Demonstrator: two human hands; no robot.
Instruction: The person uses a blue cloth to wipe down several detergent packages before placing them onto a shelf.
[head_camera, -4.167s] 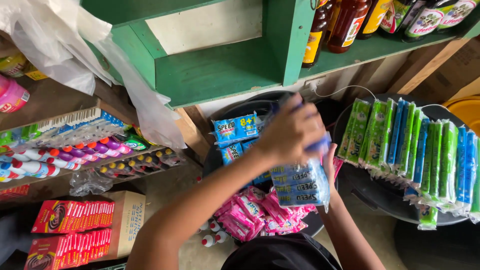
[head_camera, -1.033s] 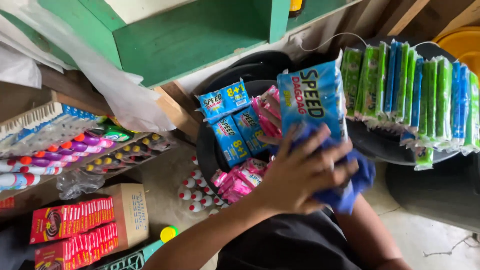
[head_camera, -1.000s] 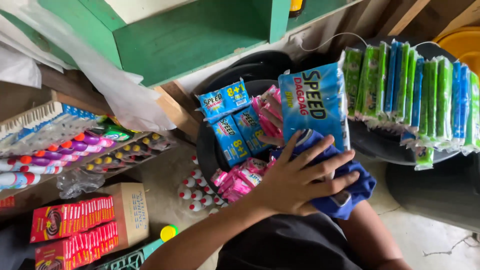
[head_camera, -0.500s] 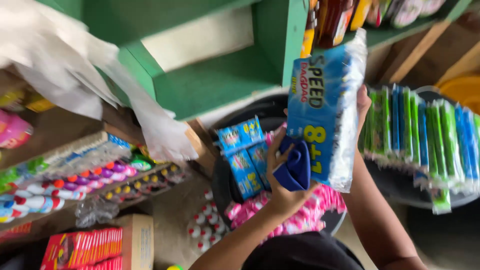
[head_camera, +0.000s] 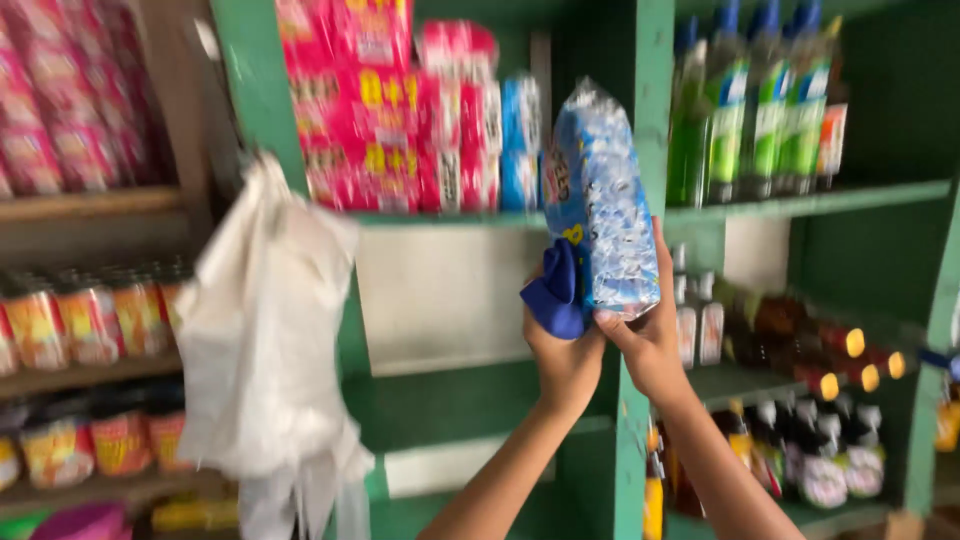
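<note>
1. holding a blue packet bundle (head_camera: 607, 205) up in front of the green shelving (head_camera: 640, 110), both hands are working at chest-high level of the shelves; the bundle is sitting just beside the upright post, not yet resting on any shelf board.
2. the left hand (head_camera: 562, 355) is closing around a dark blue cloth (head_camera: 556, 292) and pressing it against the bundle's lower left edge.
3. the right hand (head_camera: 645, 330) is gripping the bundle from beneath and behind, fingers wrapping its lower right corner.
4. judging from this, the lifting is done and the placing is still left, with the bundle hanging in the air near the pink packets (head_camera: 395, 100).
5. the upper left shelf is carrying pink and blue packet rows; the upper right shelf is carrying green bottles (head_camera: 745, 105) with blue caps.
6. lower shelves are holding dark bottles (head_camera: 800, 345) and, at left, what are probably tins (head_camera: 80, 320), though blur is making that unsure.
7. a white plastic bag (head_camera: 265, 340) is hanging off the left post.
</note>
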